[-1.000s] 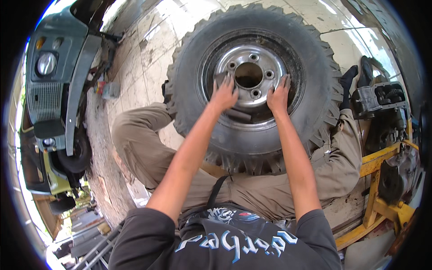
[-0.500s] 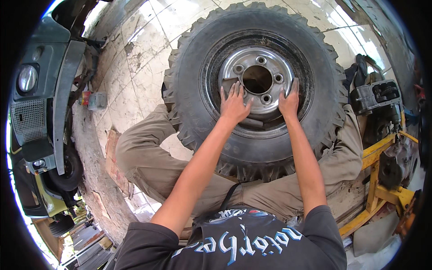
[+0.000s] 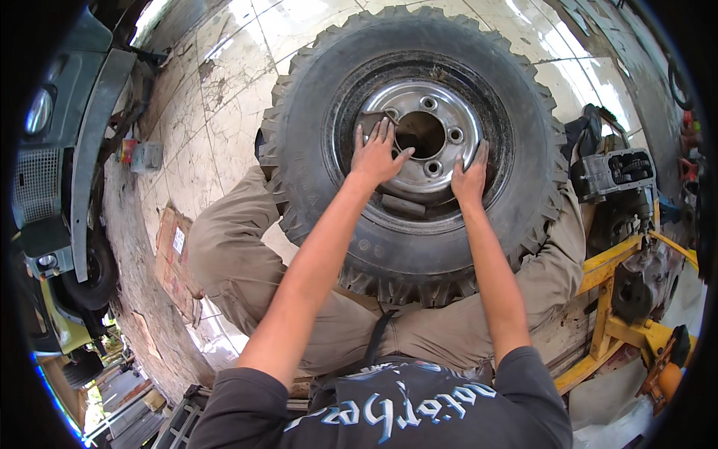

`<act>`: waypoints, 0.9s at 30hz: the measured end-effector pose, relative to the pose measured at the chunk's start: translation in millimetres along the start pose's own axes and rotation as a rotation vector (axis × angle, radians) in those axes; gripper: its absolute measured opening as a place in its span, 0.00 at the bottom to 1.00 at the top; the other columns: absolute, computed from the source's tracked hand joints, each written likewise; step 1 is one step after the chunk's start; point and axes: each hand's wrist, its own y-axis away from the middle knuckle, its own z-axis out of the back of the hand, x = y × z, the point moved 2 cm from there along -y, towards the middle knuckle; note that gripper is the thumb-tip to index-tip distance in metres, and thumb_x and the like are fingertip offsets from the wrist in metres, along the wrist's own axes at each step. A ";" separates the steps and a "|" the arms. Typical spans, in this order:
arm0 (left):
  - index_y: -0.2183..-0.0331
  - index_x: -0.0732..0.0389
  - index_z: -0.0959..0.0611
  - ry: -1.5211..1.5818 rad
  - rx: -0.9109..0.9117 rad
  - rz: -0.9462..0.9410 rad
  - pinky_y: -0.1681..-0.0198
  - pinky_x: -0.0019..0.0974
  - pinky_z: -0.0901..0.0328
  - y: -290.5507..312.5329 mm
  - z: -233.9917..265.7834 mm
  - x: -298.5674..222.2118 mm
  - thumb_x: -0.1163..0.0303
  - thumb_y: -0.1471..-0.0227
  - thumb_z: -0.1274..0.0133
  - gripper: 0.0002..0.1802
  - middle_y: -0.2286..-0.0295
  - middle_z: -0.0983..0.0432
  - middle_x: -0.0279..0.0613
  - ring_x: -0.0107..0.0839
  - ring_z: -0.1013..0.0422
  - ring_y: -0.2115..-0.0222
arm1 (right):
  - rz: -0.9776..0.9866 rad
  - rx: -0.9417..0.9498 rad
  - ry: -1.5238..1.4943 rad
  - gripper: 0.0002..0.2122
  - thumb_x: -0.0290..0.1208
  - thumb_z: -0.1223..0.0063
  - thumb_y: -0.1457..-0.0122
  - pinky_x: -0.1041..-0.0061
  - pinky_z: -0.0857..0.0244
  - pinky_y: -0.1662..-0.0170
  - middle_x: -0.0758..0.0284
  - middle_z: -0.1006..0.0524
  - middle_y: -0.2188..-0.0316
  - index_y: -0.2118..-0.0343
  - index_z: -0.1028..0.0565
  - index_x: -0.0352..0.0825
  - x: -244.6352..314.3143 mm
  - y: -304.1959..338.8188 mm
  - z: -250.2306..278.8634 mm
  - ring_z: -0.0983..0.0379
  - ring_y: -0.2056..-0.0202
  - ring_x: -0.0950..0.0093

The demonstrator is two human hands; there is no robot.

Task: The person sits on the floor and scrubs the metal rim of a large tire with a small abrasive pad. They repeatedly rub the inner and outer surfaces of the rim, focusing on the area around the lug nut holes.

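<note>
A wheel with a chunky-treaded black tyre (image 3: 307, 150) lies flat across my lap and crossed legs. Its silver steel rim (image 3: 449, 112) faces up, with several bolt holes around a large centre hole. My left hand (image 3: 374, 159) presses its fingers on a dark sheet that looks like sandpaper (image 3: 368, 120), at the rim's upper left; the thumb is spread toward the centre hole. On the rim's right side rests my right hand (image 3: 470, 179), fingers stretched along the metal edge with nothing visible in them. A dark rolled piece (image 3: 404, 206) lies in the rim's near side.
A metal gear housing (image 3: 617, 172) and a yellow steel stand (image 3: 606, 299) are close on my right. At left are a parked vehicle (image 3: 45, 187), a small clear container (image 3: 147, 157) and flattened cardboard (image 3: 176, 254). Cracked pale tiles (image 3: 232, 82) cover the floor.
My left hand has slid farther away from me along the rim with the dark sheet. My right hand stays at the rim's right side. The whole view has shifted slightly.
</note>
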 end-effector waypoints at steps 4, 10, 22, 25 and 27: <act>0.33 0.68 0.46 -0.081 0.127 -0.022 0.29 0.57 0.70 23.4 -10.1 -10.1 0.32 0.41 0.63 0.53 0.32 0.51 0.52 0.42 0.56 0.30 | -0.031 0.002 -0.020 0.34 0.30 0.47 0.40 0.59 0.54 0.30 0.37 0.45 0.35 0.35 0.47 0.19 0.0 -5.2 5.0 0.50 0.33 0.45; 0.32 0.67 0.48 -0.009 0.077 0.082 0.29 0.57 0.73 3.0 1.5 -14.9 0.31 0.42 0.63 0.55 0.31 0.54 0.51 0.41 0.58 0.30 | -0.023 0.011 0.001 0.34 0.30 0.47 0.39 0.60 0.54 0.30 0.38 0.45 0.35 0.35 0.47 0.20 -1.1 -1.8 6.2 0.50 0.33 0.46; 0.33 0.67 0.46 -0.020 0.023 0.008 0.29 0.58 0.70 -4.8 -5.8 4.2 0.34 0.38 0.65 0.50 0.32 0.51 0.50 0.40 0.55 0.30 | -0.032 0.038 0.009 0.34 0.30 0.45 0.40 0.60 0.54 0.30 0.39 0.44 0.35 0.35 0.46 0.20 2.4 1.6 6.6 0.49 0.33 0.46; 0.32 0.67 0.47 -0.057 0.100 0.030 0.29 0.57 0.70 14.9 -8.2 -12.7 0.34 0.39 0.66 0.51 0.31 0.53 0.50 0.40 0.57 0.30 | -0.029 0.039 0.006 0.34 0.30 0.45 0.40 0.60 0.54 0.30 0.39 0.44 0.35 0.35 0.47 0.20 -0.2 1.5 11.6 0.49 0.33 0.46; 0.32 0.67 0.48 -0.060 0.151 0.041 0.29 0.56 0.70 30.4 -9.6 -28.0 0.32 0.40 0.65 0.53 0.31 0.54 0.51 0.40 0.57 0.30 | -0.041 0.007 0.017 0.34 0.30 0.45 0.40 0.60 0.54 0.30 0.39 0.44 0.35 0.35 0.47 0.20 -2.7 -2.5 10.6 0.49 0.33 0.46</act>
